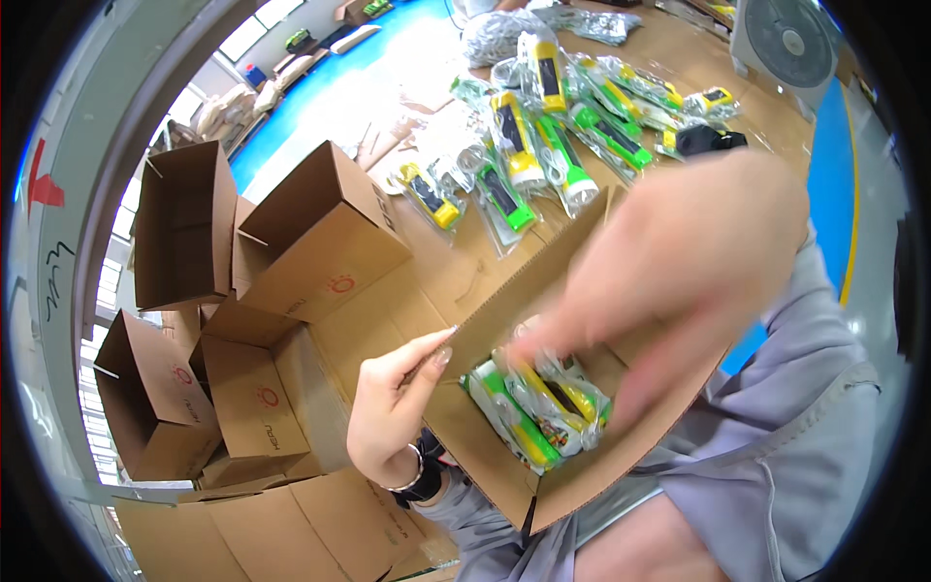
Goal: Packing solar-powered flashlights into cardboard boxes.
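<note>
An open cardboard box [592, 485] rests tilted against my lap. My left hand [393, 398] pinches its left wall between thumb and fingers. Inside lie several bagged flashlights: a green and white one [514, 412] at the near left and a yellow one [572, 398] beside it, in clear plastic. My right hand [669, 262] reaches down into the box from the right, its fingertips close to the yellow flashlight. Motion smears that hand, and whether it grips anything cannot be made out.
Many bagged yellow and green flashlights [509, 136] are spread over the cardboard-covered table beyond the box. Open boxes [325, 233] stand at the left, with a flattened carton [262, 529] below them. A dark object [711, 141] and a fan [790, 41] are at the far right.
</note>
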Action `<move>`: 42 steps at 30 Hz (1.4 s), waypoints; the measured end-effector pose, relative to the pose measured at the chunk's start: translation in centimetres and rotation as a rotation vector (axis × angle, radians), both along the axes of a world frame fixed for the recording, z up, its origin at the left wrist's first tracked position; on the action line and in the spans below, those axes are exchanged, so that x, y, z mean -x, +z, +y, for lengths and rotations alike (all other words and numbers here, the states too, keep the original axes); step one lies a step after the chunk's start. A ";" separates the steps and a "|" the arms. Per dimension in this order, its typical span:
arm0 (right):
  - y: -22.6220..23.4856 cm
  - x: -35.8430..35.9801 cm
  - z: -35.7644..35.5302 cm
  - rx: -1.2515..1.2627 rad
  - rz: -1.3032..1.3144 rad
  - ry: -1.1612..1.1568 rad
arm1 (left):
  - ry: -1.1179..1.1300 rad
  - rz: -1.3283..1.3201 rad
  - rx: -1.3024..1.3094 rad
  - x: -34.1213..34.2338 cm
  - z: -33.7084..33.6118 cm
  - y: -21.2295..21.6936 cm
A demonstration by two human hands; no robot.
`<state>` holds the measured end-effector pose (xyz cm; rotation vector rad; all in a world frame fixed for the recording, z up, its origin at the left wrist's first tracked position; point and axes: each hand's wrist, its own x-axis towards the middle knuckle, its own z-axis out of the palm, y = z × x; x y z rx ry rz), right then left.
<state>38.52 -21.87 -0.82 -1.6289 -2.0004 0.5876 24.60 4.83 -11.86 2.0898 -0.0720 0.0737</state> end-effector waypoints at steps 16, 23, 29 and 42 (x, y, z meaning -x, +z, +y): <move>-18.1 -15.7 -0.6 -0.387 0.234 -1.137 | -0.010 0.116 0.001 -1.4 -0.3 0.4; -26.6 -20.2 0.9 -0.312 0.111 -1.437 | 0.067 0.166 -0.039 -0.8 0.0 0.0; -25.6 -20.2 -0.1 -0.455 0.273 -1.349 | 0.242 0.185 0.113 0.0 -2.1 0.1; -25.0 -20.9 -1.5 -0.338 0.459 -1.160 | 0.025 0.723 -0.618 -2.4 -14.7 5.9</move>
